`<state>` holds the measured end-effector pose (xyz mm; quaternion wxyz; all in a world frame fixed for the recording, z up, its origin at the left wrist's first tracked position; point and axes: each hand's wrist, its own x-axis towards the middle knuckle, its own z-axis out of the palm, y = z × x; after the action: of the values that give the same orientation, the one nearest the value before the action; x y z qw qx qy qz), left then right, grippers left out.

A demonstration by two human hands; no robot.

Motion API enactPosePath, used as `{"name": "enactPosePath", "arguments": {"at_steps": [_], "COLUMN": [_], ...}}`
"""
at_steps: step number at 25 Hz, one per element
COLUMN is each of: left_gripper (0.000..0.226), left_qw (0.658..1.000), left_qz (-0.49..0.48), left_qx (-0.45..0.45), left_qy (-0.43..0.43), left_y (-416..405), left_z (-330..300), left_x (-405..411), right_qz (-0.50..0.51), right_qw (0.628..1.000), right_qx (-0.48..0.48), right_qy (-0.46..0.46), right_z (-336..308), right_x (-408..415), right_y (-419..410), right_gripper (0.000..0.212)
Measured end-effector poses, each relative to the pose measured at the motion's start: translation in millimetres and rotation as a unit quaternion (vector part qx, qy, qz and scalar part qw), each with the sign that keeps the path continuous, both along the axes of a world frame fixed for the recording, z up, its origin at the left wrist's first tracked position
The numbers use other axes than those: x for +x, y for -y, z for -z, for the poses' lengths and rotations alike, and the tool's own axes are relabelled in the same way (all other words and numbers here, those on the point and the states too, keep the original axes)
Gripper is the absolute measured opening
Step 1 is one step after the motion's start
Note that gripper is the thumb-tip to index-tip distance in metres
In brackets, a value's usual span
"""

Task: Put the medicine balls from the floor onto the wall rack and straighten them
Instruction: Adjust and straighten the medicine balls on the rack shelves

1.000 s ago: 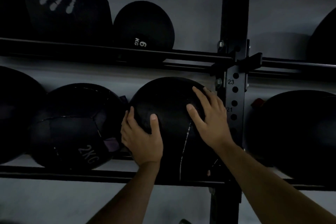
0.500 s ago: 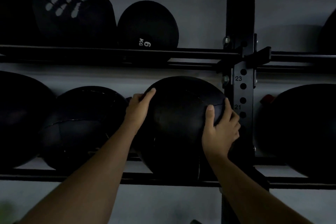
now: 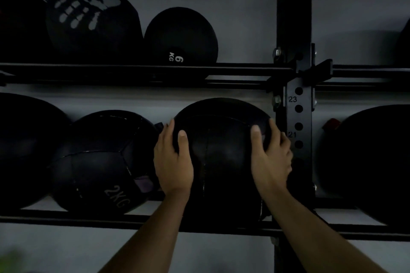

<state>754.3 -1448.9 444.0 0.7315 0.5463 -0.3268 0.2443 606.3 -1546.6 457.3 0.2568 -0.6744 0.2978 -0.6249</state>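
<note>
In the head view, the person's left hand (image 3: 173, 159) and right hand (image 3: 269, 157) cup the two sides of a dark medicine ball (image 3: 219, 150) that sits on the lower shelf of the wall rack (image 3: 298, 117); the fingers (image 3: 168, 131) of each hand curve round the ball's flanks with the thumbs laid across its front, so both hands grip it. Just right of the right hand's fingers stands the rack's numbered upright, and the ball lies close against it. Just left of the left hand's fingers rests a ball marked 2KG (image 3: 104, 162), with another large ball further left at the frame edge. Above the fingers, on the upper shelf, sit a ball marked 6 KG (image 3: 180, 35) and one with a pale handprint (image 3: 93, 17). Well right of the fingers, beyond the upright, is another large ball (image 3: 368, 162). Judging by this, the held ball is already racked and is being straightened. The floor is out of sight, so whether any balls remain there cannot be told.
</note>
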Motion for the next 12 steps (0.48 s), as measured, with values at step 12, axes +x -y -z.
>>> {"name": "enactPosePath", "arguments": {"at_steps": [12], "left_gripper": [0.058], "left_qw": [0.975], "left_qz": [0.076], "left_qx": [0.21], "left_qy": [0.012], "left_y": [-35.8], "left_z": [-20.6], "left_x": [2.0], "right_qz": [0.041], "right_qw": [0.995], "right_qx": [-0.01], "right_qy": [-0.09], "right_z": [0.1], "right_x": [-5.9], "right_y": [-13.1], "right_gripper": [0.074]}}
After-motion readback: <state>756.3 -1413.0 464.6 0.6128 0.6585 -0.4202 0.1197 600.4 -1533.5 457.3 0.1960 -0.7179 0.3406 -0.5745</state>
